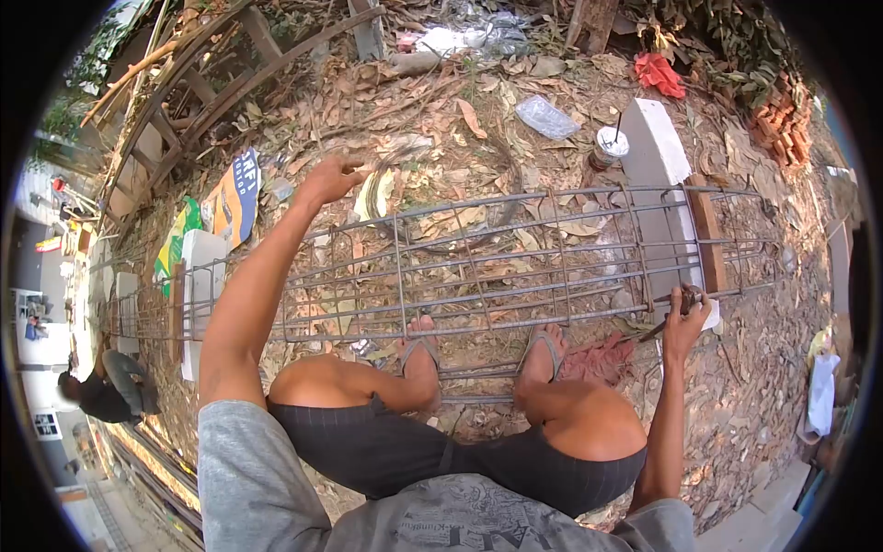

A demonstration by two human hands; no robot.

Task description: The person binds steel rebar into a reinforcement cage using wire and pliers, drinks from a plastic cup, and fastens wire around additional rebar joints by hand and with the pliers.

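Note:
A long cage of steel rebar (478,299) lies across the view in front of my feet, with square ties along it. It rests near a white block (658,147) and a piece of wood (706,239) at its right part. My right hand (685,317) is closed on a dark tool at the cage's near right edge; the tool's shape is hard to make out. My left hand (333,179) is raised beyond the cage's far side, fingers apart, near a loop of thin wire (517,175) on the leaves.
A drink cup (611,147) with a straw stands beside the white block. Farther out are a plastic container (547,118), red cloth (659,75), bricks (782,129) and printed sacks (235,198). A co-worker (110,386) crouches at the far left. Another pale block (200,285) supports the left part.

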